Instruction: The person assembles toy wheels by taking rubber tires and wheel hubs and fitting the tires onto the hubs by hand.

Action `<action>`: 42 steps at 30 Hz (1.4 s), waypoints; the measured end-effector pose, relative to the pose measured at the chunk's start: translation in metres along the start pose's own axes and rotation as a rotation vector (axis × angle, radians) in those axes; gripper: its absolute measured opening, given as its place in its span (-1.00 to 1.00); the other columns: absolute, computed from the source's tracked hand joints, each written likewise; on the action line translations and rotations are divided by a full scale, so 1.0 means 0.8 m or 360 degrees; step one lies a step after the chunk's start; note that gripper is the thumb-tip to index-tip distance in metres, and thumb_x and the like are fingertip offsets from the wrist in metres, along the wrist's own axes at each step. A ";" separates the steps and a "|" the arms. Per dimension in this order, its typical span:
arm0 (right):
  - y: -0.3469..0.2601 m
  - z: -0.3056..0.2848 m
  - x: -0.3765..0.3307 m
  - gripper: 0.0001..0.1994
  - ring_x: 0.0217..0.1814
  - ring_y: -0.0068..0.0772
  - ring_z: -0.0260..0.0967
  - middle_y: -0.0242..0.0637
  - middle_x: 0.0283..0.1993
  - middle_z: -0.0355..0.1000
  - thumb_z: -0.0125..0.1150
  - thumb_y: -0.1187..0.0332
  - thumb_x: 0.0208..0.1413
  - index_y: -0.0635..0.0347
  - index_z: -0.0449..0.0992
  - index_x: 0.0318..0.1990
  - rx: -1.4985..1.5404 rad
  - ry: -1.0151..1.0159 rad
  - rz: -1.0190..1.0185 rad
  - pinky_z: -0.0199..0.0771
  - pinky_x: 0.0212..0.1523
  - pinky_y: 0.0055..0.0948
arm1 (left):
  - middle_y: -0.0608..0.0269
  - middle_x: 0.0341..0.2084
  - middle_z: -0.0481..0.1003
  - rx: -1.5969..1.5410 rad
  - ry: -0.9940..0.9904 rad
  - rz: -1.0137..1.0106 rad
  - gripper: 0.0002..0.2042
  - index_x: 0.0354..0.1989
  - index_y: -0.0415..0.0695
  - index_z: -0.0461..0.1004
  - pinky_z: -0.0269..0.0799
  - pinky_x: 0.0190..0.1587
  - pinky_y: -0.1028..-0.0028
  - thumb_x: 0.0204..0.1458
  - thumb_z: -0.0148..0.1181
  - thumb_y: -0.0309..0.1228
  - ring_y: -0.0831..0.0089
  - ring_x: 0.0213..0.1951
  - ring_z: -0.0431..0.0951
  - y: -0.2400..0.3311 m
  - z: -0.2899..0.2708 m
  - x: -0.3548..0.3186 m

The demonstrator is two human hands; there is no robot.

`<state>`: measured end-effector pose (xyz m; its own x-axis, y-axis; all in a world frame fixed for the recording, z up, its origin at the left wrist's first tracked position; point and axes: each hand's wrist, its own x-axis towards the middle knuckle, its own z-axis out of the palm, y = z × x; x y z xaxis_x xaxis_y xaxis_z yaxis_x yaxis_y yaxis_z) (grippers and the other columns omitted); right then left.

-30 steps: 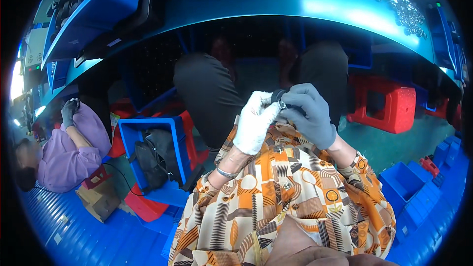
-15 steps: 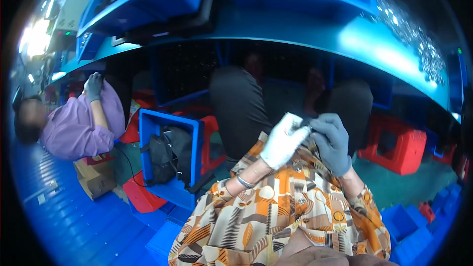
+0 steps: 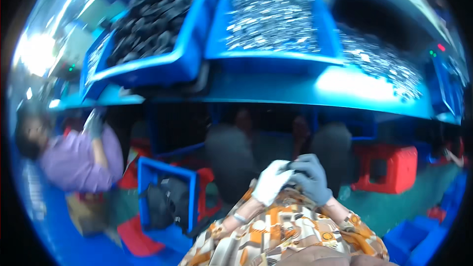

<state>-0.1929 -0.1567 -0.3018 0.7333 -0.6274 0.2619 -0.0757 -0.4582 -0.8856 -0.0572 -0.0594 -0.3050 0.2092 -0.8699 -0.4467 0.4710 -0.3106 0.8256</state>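
My left hand (image 3: 271,182), in a white glove, and my right hand (image 3: 314,179), in a grey glove, meet above my lap, in front of the patterned shirt. The fingers of both are bent and pressed together at a small dark piece (image 3: 291,168). Most of that piece is hidden by the fingers, and blur keeps its kind from showing. Beyond the hands, on the bench, stands a blue bin of black rounded parts (image 3: 155,22). Beside it a second blue bin holds many small shiny metal parts (image 3: 273,15).
More shiny parts lie in a loose pile (image 3: 382,64) on the blue-green bench (image 3: 276,88). A blue crate with a black bag (image 3: 170,202) stands at my left, a red stool (image 3: 387,167) at the right. A person in a purple shirt (image 3: 81,162) sits at far left.
The view has tilted up, so the bench and its bins show more fully and my hands appear lower. Both hands stay together at the small dark piece.
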 end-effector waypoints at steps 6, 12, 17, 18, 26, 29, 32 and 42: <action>0.017 0.013 0.003 -0.81 -0.10 -0.34 0.32 -0.25 -0.17 0.33 0.23 0.49 -0.04 0.20 0.49 -0.22 0.0305 -0.0078 0.0204 0.36 -0.12 -0.45 | 0.16 -0.18 0.43 -0.0053 0.0157 0.0046 -0.72 0.01 -0.28 0.31 0.50 -0.14 0.50 0.10 0.03 -0.58 0.48 -0.22 0.51 -0.021 -0.007 0.002; 0.011 0.012 -0.007 -0.84 -0.16 -0.45 0.27 -0.30 -0.19 0.25 0.20 0.50 -0.01 0.20 0.46 -0.23 0.0396 0.0090 0.0272 0.29 -0.13 -0.53 | 0.16 -0.12 0.40 0.0062 -0.0002 0.0199 -0.64 0.04 -0.25 0.27 0.42 -0.03 0.48 0.03 0.04 -0.65 0.46 -0.11 0.45 -0.037 -0.013 0.011; 0.010 0.015 -0.014 -0.84 -0.18 -0.54 0.26 -0.34 -0.19 0.22 0.18 0.49 0.01 0.20 0.43 -0.21 0.0654 0.0068 0.0479 0.29 -0.13 -0.55 | 0.19 -0.11 0.37 0.0128 0.0135 0.0272 -0.64 0.05 -0.24 0.26 0.33 0.01 0.51 0.04 0.09 -0.61 0.48 -0.09 0.41 -0.045 -0.007 0.008; 0.012 0.016 -0.016 -0.84 -0.19 -0.54 0.26 -0.34 -0.20 0.21 0.18 0.48 0.02 0.19 0.43 -0.20 0.0687 0.0081 0.0481 0.30 -0.13 -0.54 | 0.19 -0.11 0.37 0.0137 0.0125 0.0270 -0.64 0.05 -0.24 0.26 0.33 0.01 0.51 0.04 0.09 -0.61 0.48 -0.09 0.41 -0.046 -0.005 0.008; 0.011 0.022 -0.019 -0.75 -0.12 -0.50 0.32 -0.27 -0.10 0.30 0.16 0.33 0.09 0.24 0.40 -0.12 0.0591 0.0064 0.0824 0.38 -0.12 -0.50 | 0.13 -0.11 0.38 0.0820 0.0294 0.0544 -0.69 0.06 -0.25 0.26 0.34 0.01 0.46 0.12 -0.01 -0.55 0.42 -0.10 0.41 -0.057 0.005 0.004; 0.017 0.021 -0.020 -0.71 -0.10 -0.49 0.34 -0.25 -0.09 0.33 0.16 0.30 0.10 0.26 0.38 -0.07 0.0542 -0.0038 0.0835 0.40 -0.14 -0.50 | 0.12 -0.14 0.39 0.0996 0.0336 0.0616 -0.71 0.03 -0.25 0.28 0.35 -0.02 0.46 0.11 -0.03 -0.56 0.42 -0.12 0.43 -0.065 0.001 0.003; 0.020 0.023 -0.023 -0.70 -0.14 -0.50 0.36 -0.25 -0.14 0.37 0.15 0.32 0.10 0.27 0.37 -0.06 0.0580 -0.0089 0.0876 0.42 -0.18 -0.50 | 0.06 -0.15 0.39 0.1115 0.0367 0.0626 -0.69 0.01 -0.26 0.30 0.35 -0.03 0.42 0.06 -0.02 -0.55 0.31 -0.13 0.44 -0.069 0.002 0.001; 0.043 0.060 -0.041 -0.82 -0.32 -0.51 0.36 -0.27 -0.28 0.37 0.12 0.38 0.11 0.29 0.37 -0.20 0.0522 0.0084 0.0825 0.38 -0.29 -0.50 | 0.04 -0.28 0.43 0.0875 0.0514 0.0291 -0.73 -0.05 -0.27 0.32 0.38 -0.11 0.43 0.05 -0.02 -0.55 0.30 -0.25 0.48 -0.104 -0.008 0.003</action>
<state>-0.1875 -0.1217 -0.3592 0.6217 -0.7509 -0.2230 -0.1953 0.1272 -0.9725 -0.0899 -0.0333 -0.3768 0.5311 -0.7950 -0.2932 -0.0842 -0.3938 0.9153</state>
